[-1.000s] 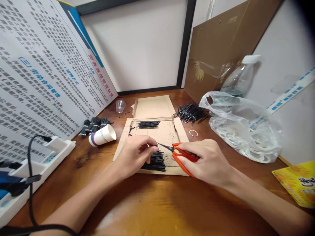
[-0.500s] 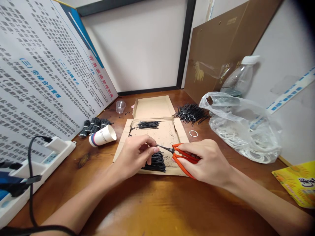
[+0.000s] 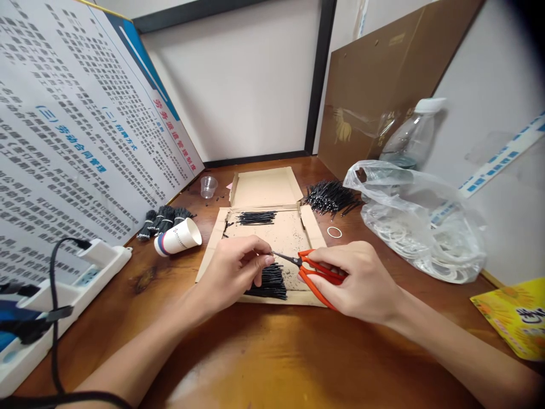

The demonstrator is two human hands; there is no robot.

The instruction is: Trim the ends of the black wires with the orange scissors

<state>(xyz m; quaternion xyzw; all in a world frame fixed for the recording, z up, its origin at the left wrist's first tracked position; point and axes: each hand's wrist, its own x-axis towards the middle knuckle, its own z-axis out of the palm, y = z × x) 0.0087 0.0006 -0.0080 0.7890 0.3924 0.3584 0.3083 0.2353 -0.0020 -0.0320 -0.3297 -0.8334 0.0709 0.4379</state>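
Observation:
My left hand (image 3: 237,271) is pinched at the fingertips, holding something thin I cannot make out, right at the tip of the scissors. My right hand (image 3: 360,278) grips orange-handled scissors (image 3: 313,271), their blades pointing left at that pinch. Both hands hover over a flattened cardboard box (image 3: 293,233). A pile of short black wires (image 3: 270,282) lies under my left fingers at the box's near edge. A smaller row of black wires (image 3: 256,217) lies at its far side. Black specks litter the cardboard.
A tipped paper cup (image 3: 179,237) and bundled black wires (image 3: 164,218) lie left. More loose black wires (image 3: 331,196), a rubber band (image 3: 334,232), a plastic bag (image 3: 419,221) and a bottle (image 3: 411,136) are right. A power strip (image 3: 63,284) sits near left; a small clear cup (image 3: 208,185) behind.
Almost nothing has moved; the scissors tip and my left pinch stay together, with only a slight shift of the view.

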